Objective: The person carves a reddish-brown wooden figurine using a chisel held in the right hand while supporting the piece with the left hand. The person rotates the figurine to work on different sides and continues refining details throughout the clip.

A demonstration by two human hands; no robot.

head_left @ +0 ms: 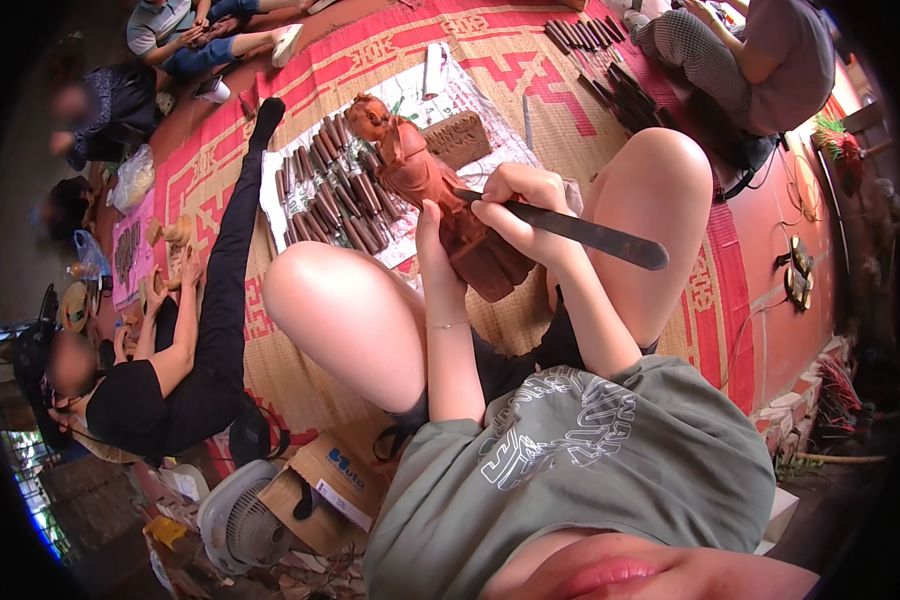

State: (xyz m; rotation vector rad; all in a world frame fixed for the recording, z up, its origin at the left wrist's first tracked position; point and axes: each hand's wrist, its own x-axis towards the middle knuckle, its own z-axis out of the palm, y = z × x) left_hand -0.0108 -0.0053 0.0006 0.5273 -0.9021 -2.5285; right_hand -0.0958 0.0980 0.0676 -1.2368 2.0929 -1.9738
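Note:
A reddish-brown carved wooden figurine (410,165) leans between my raised knees, its head pointing away from me. My left hand (438,250) is closed round its lower side, thumb up along the wood. In my right hand (530,205) is a carving chisel (600,238) with a long, dark, flat handle that sticks out to the right. The chisel's front end meets the figurine around its middle; the exact cutting edge is too small to make out. Just beyond the figurine lies a brown wooden block (457,140) with a carved, rough face.
Many dark-handled carving tools (335,190) lie in rows on a white sheet (450,90), left of the figurine. More tools (625,95) rest on the red-and-tan mat (370,60). Other people sit left, far and right. A fan (250,525) and cardboard box (325,485) stand at lower left.

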